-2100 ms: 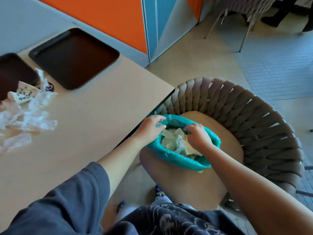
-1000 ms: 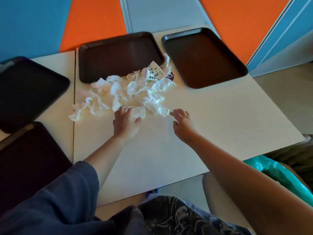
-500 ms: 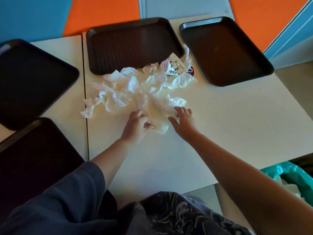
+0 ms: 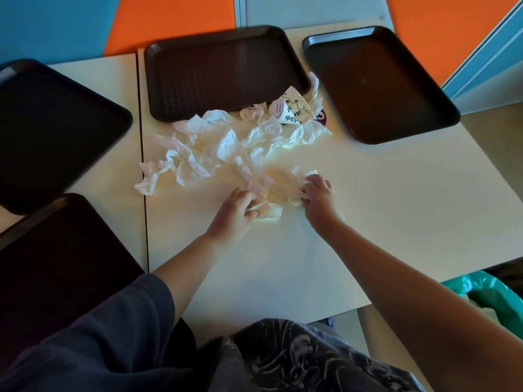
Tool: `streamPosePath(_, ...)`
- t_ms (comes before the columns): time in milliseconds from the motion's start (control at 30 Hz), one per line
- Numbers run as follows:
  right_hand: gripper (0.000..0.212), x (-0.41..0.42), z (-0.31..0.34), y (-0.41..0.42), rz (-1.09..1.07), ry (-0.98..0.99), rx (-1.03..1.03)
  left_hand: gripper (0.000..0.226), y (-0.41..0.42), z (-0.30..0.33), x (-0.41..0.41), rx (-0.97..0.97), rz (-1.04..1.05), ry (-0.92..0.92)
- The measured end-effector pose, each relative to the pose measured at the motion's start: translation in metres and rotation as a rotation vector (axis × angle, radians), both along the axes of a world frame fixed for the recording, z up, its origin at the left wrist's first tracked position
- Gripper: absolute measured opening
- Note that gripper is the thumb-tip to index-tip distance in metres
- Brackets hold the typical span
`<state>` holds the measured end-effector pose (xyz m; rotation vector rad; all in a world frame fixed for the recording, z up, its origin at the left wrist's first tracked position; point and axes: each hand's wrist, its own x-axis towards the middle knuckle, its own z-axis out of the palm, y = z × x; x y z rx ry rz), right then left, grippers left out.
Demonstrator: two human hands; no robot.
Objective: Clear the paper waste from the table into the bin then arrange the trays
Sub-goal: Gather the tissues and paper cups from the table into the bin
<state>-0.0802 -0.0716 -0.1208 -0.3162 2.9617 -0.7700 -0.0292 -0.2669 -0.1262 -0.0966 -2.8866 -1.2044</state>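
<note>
A view from above a pale table [image 4: 382,210]. A person is leaning over it with both arms reaching forward. Two seconds ago both hands were pressing paper down into a bin lined with a teal bag; now they are back over the table, and in the last half second they have been drawing together around the near edge of a scatter of crumpled paper napkins [image 4: 226,148]. This suggests one load is already binned and a second handful is being gathered.

The left hand [image 4: 235,210] is curling its fingers around a wad at the near side of the pile. The right hand [image 4: 317,193] is pinching crumpled paper from the other side, though the glare on the white paper makes it hard to tell exactly how much each hand is holding. The wad is sitting between the two hands and touching both.

Most of the napkins are still lying beyond the hands, spreading away toward a printed paper cup [image 4: 293,108] lying on its side. Four dark trays [image 4: 226,72] are sitting around the pile, not yet arranged. The teal-lined bin [image 4: 481,290] is showing at the lower right, past the table edge.
</note>
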Motion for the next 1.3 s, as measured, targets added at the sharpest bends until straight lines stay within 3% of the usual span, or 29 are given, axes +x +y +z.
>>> streamPosePath(167, 0.037, -0.002, 0.001, 0.019, 0.016, 0.012, 0.03, 0.018, 0.019, 0.0, 0.005, 0.01, -0.102, 0.039)
streamPosePath(467, 0.038, 0.012, -0.003, 0.081, 0.002, 0.069, -0.045, 0.021, 0.077, 0.006, -0.006, 0.008, -0.191, 0.069)
streamPosePath(800, 0.018, 0.049, -0.014, 0.181, -0.269, 0.115, -0.095, 0.017, 0.188, 0.002, -0.008, 0.043, -0.393, -0.002)
streamPosePath(1000, 0.025, 0.096, 0.002, 0.266, -0.479, 0.109, 0.005, 0.01, 0.27, 0.005, -0.006, 0.018, -0.567, -0.021)
streamPosePath(1133, 0.022, 0.131, -0.008, 0.326, -0.686, 0.029, 0.074, 0.014, 0.335, 0.004, 0.001, -0.041, -0.758, 0.047)
streamPosePath(1300, 0.023, 0.173, -0.028, 0.378, -0.794, -0.137, 0.034, 0.02, 0.407, 0.002, 0.016, -0.068, -0.98, 0.119)
